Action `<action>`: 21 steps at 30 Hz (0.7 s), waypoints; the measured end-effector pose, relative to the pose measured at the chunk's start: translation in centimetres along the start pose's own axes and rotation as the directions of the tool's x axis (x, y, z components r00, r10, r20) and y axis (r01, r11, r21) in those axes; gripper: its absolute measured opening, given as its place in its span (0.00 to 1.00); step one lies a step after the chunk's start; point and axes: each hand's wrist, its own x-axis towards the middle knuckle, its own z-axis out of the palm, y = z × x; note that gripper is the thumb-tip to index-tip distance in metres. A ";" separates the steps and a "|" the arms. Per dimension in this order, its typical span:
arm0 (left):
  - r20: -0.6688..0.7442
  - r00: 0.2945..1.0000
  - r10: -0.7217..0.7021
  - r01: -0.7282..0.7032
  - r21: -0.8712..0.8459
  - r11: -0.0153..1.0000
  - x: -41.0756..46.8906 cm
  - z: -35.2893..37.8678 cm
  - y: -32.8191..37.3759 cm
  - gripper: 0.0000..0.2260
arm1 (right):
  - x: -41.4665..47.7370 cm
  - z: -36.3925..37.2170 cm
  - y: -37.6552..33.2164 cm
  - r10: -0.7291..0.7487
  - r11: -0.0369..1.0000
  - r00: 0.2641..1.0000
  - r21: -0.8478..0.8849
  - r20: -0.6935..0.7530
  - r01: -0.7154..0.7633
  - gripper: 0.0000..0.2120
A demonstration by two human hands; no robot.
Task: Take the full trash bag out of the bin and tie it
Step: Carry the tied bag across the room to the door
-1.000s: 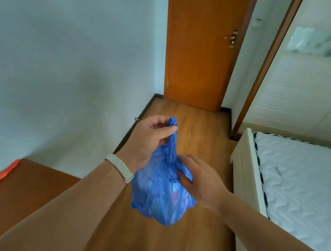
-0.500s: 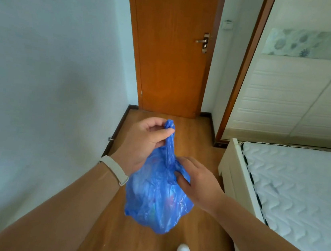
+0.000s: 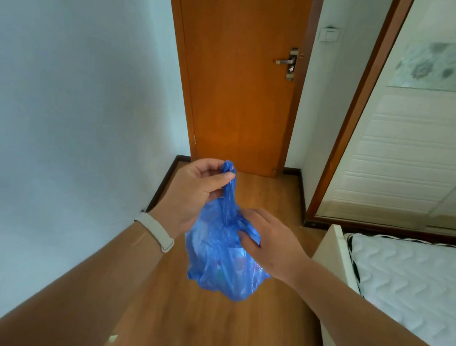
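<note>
A full blue trash bag (image 3: pixel 217 260) hangs in the air in front of me, above the wooden floor. My left hand (image 3: pixel 194 194), with a pale band on its wrist, pinches the bag's gathered, twisted top between thumb and fingers and holds it up. My right hand (image 3: pixel 271 243) grips the bag's upper right side, just below the twisted neck. Coloured contents show faintly through the plastic. The bin is not in view.
A closed orange wooden door (image 3: pixel 244 74) stands ahead at the end of a narrow strip of wooden floor (image 3: pixel 202 327). A pale wall (image 3: pixel 65 109) runs along the left. A bed with a white mattress (image 3: pixel 413 287) and a wardrobe (image 3: pixel 418 156) are on the right.
The view has swung up and to the right, bringing the door more into the centre. Both hands keep the same hold on the bag. A white shoe seen half a second ago is out of view.
</note>
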 end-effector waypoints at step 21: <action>0.084 0.996 -0.040 0.043 -0.034 0.998 36.0 -11.5 -1.1 0.09 | 33.0 8.0 11.6 0.140 0.988 0.990 -0.068 0.015 -0.139 0.16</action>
